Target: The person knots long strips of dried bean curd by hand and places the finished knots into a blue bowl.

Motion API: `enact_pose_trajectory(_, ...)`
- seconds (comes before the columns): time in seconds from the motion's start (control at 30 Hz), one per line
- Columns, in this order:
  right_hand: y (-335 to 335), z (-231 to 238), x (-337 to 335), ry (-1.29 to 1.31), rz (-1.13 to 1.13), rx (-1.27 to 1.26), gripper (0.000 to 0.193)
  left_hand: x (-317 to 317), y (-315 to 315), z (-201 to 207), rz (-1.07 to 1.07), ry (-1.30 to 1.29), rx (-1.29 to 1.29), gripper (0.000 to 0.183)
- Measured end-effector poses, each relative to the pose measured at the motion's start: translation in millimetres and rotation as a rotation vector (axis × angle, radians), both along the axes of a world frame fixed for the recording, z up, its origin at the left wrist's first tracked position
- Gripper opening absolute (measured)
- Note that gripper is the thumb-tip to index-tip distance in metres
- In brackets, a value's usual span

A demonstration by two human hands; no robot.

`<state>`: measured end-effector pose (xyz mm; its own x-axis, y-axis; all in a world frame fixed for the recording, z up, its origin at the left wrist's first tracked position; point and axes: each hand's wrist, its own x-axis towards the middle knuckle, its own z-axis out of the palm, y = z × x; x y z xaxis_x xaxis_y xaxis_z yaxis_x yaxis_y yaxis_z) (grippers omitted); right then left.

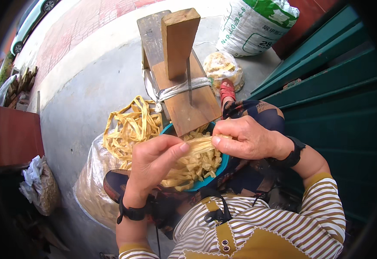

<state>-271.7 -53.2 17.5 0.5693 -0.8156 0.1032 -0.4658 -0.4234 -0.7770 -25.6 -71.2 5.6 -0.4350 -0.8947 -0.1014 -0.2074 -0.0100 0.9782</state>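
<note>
Pinching hands: our left hand [152,162] and right hand [247,138] are working a little apart, each clamping thumb and fingers on one end of the same strip bundle [200,146].
Strip bundle: it is spanning the gap between our fingertips, its yellow folds running from hand to hand.
Step at the bundle: we are, as we judge it, gathering and straightening this length.
Next move from this grip: it is probably calling for an even pinch from both of us-side hands, with the folds lying together and clear of the wood.
Basin: directly below our hands, the teal basin [226,165] is holding short yellow pieces [190,170], some looking folded or knotted.
Wooden board: just beyond our hands, the wooden board [197,105] is reaching over the basin's far side, a white cloth band [180,90] wrapping it and a wooden block [177,43] rising above.
Long strips: beyond our left hand and to its left, loose long strips [132,121] are lying by a clear plastic bag [91,181].
Sandal side: beyond our right hand, a bag of yellow pieces [223,69] is standing beside a red sandal [227,90].
</note>
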Motion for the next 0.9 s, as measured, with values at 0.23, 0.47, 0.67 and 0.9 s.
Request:
enact_pose_trajectory(0.23, -47.6, -12.7, 6.7, 0.189, -0.278, -0.444, 0.006, -30.2, -58.3, 0.4, 0.214, -0.202, -0.243, 0.017)
enact_pose_trajectory(0.47, -46.4, -25.1, -16.2, 0.537, -0.387, -0.490, 0.023, -30.5, -59.0, -21.4, 0.370, -0.298, -0.372, 0.022)
enact_pose_trajectory(0.67, -3.6, 8.9, 23.3, 0.022, -0.411, -0.308, 0.024, -26.7, -11.9, 20.7, 0.178, 0.195, 0.081, 0.019)
enact_pose_trajectory(0.9, 21.3, 26.9, 14.0, -0.860, -0.596, 0.444, 0.030, 26.8, 39.8, 32.2, -0.211, 0.305, -0.021, 0.019)
